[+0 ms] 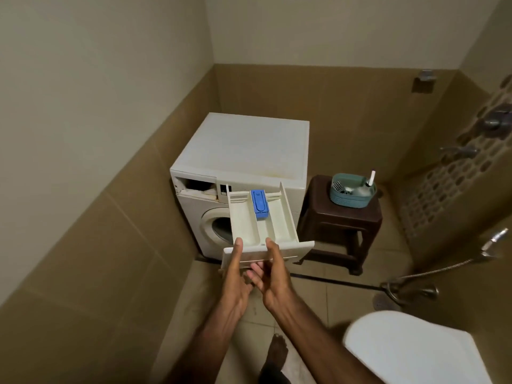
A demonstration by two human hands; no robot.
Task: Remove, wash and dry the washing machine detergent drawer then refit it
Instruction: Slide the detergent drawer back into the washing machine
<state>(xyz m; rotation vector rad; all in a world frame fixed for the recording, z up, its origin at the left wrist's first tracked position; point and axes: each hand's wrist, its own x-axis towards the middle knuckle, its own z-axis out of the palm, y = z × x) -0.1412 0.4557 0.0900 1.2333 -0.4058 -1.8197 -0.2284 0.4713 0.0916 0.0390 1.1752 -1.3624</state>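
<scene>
Both hands have the cream plastic detergent drawer [263, 225] by its front panel: left hand [235, 275] with thumb hooked over the top edge, right hand [273, 275] the same, fingers [256, 268] curled underneath. The drawer's fully out, held in the air in front of the white front-loading washing machine [243, 162], whose empty slot [198, 187] gapes at top left. I'd keep it level so leftover gunk doesn't drip, and watch the blue softener cap [259, 203], which may pop loose. To the machine's right sits a dark brown plastic stool [340, 225] with a teal basket [353, 191] on it; the walls and floor are tan tile, with a hand shower hose [432, 270] and a white toilet lid [410, 353] on the right.
</scene>
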